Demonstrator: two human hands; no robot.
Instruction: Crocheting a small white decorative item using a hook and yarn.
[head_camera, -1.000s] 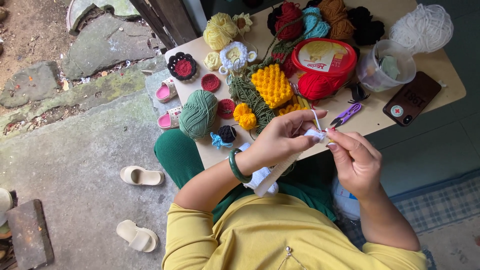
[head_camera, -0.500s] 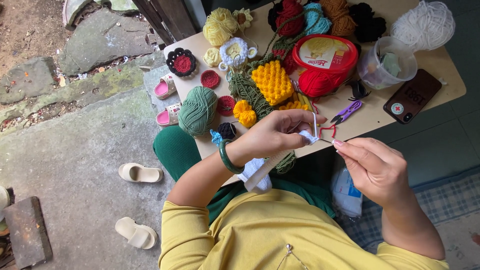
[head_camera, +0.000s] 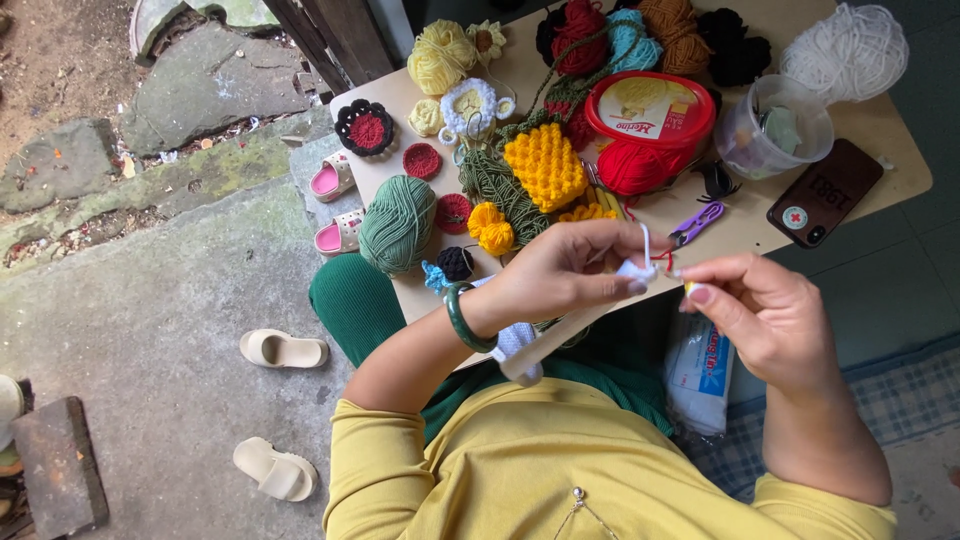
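A person in a yellow top sits at a small table (head_camera: 880, 185) crowded with yarn, seen from above. Compared with half a second ago, the two hands have drawn closer again: the right hand (head_camera: 765, 315), which had pulled away to the right, now sits just beside the left hand (head_camera: 570, 270), so the short strand between them looks slacker, which suggests one stitch is ending and another beginning. The left hand is raised in front of the chest, wrist bent, a green bangle (head_camera: 462, 318) on it; its thumb and fingers are pressed together, pinching a small pale crochet piece (head_camera: 636, 268) with a bit of red thread (head_camera: 662, 260) at its edge. A white strip (head_camera: 530, 350) hangs from under that hand toward the lap. The right hand is curled, fingertips pinching what seems to be a hook with a yellow handle, mostly hidden. The piece is held in the air just above the near table edge, not resting on it. On the table behind lie a green yarn ball (head_camera: 397, 224), a yellow knitted square (head_camera: 545, 165), red yarn (head_camera: 640, 165), a red-lidded tub (head_camera: 650, 110), purple snips (head_camera: 697, 222), a clear cup (head_camera: 775, 125) and a phone (head_camera: 825, 192). Pale sandals (head_camera: 283, 349) rest on the concrete floor at left.
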